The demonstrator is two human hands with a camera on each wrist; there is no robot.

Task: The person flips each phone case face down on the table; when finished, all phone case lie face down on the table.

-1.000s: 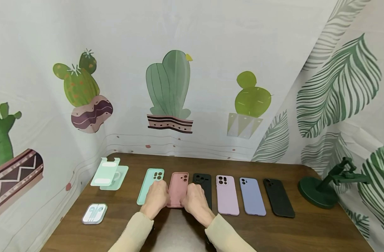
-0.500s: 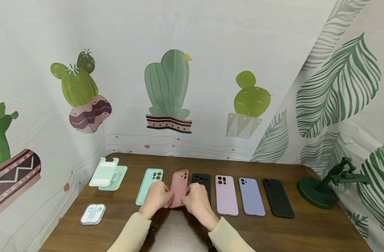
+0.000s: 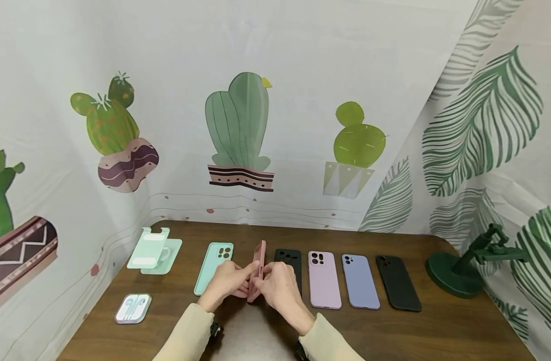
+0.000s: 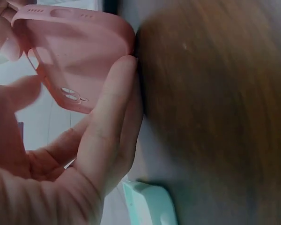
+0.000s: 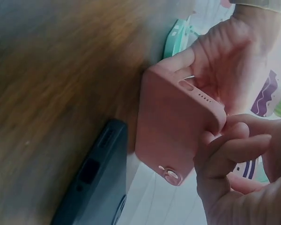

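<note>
A pink phone case (image 3: 259, 254) stands tipped up on its long edge between the two hands. My left hand (image 3: 228, 280) holds it from the left, its fingers at the hollow inner face (image 4: 79, 51) and lower edge, the thumb by the upper edge. With thumb and fingers my right hand (image 3: 279, 285) pinches the case's upper edge; the smooth outer back (image 5: 171, 122) faces the right wrist camera. Left of the hands lies a mint phone case (image 3: 212, 265), partly covered by the left hand. A black phone case (image 3: 291, 256) lies just right, partly behind the right hand.
Farther right lie a lilac case (image 3: 325, 281), a blue-violet case (image 3: 361, 282) and another black case (image 3: 398, 283). A dark green stand (image 3: 456, 276) is at the right end. At left are a mint phone stand (image 3: 150, 248) and boxed earphones (image 3: 133, 308).
The pink case has gone from lying flat, hollow side up, to standing on its long edge. Both hands stay on it; the right fingers have moved to its raised edge.
</note>
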